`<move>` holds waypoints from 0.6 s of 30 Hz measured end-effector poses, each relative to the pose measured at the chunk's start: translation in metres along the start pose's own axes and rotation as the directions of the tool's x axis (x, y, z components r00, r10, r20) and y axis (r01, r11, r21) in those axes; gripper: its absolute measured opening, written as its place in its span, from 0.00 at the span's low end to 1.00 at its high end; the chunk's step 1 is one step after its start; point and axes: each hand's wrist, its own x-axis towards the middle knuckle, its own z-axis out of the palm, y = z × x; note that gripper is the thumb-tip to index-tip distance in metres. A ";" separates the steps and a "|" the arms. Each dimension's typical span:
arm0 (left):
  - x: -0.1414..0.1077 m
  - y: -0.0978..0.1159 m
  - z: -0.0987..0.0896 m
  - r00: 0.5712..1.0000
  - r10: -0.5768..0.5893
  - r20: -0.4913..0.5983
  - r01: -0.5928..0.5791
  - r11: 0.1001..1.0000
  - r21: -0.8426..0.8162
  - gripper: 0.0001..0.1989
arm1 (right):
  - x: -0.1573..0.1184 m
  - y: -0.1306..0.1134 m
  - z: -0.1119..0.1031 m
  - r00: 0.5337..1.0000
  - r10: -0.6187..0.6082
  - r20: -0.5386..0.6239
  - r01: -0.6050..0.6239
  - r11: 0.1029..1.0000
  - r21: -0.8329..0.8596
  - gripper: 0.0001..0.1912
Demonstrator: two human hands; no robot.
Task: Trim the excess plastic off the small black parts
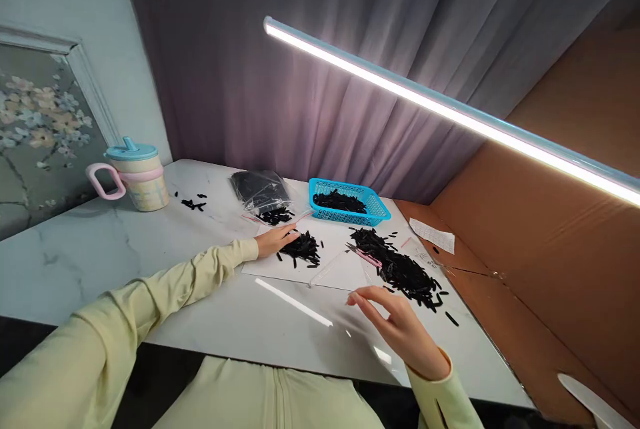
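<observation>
My left hand [274,241] lies at the near-left edge of a small pile of black pieces [304,249] on a white sheet [330,269], fingers stretched out and touching the pile. Over the table's front part, my right hand [393,325] has thumb and index finger pinched together beside a thin line near the sheet's front edge; what they hold is too small to tell. Pink-handled scissors [369,257] rest against a larger pile of black pieces [407,275] on the right. A clear plastic bag [325,272] seems to lie on the sheet.
Behind the sheet are a blue basket [350,217] with black pieces and a clear bag [260,190] of dark material. A lidded mug [145,179] and a few loose pieces [194,205] are at the left. A lit tube lamp [430,101] hangs above; paper [433,235] lies right.
</observation>
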 end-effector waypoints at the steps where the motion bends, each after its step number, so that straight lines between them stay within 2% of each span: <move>1: 0.004 0.006 0.003 1.000 0.014 -0.018 -0.014 1.000 -0.001 0.27 | -0.006 0.000 0.003 0.998 0.056 -0.040 -0.053 0.997 0.055 0.16; 4: 0.010 0.021 0.009 0.996 0.040 -0.078 -0.040 0.999 0.006 0.21 | -0.010 0.005 0.017 0.966 0.186 -0.179 -0.161 0.976 0.149 0.17; 6: 0.012 0.027 0.011 0.994 0.024 -0.108 -0.024 1.000 -0.003 0.18 | -0.004 0.010 0.030 0.944 0.207 -0.258 -0.172 0.973 0.153 0.17; 9: 0.016 0.031 0.014 0.994 -0.033 -0.109 0.028 0.998 -0.053 0.15 | 0.004 0.013 0.050 0.934 0.142 -0.327 -0.134 0.990 0.048 0.16; 12: 0.023 0.033 0.015 0.992 -0.111 -0.064 0.101 0.984 -0.148 0.14 | 0.006 0.014 0.063 0.933 0.063 -0.353 -0.088 0.995 -0.056 0.15; 15: 0.032 0.030 0.010 0.979 -0.202 -0.022 0.187 0.939 -0.287 0.15 | 0.003 0.017 0.066 0.935 0.041 -0.353 -0.074 0.994 -0.080 0.15; 18: 0.043 0.025 -0.004 0.956 -0.292 0.017 0.266 0.845 -0.464 0.15 | 0.001 0.020 0.064 0.930 0.040 -0.364 -0.080 0.992 -0.095 0.15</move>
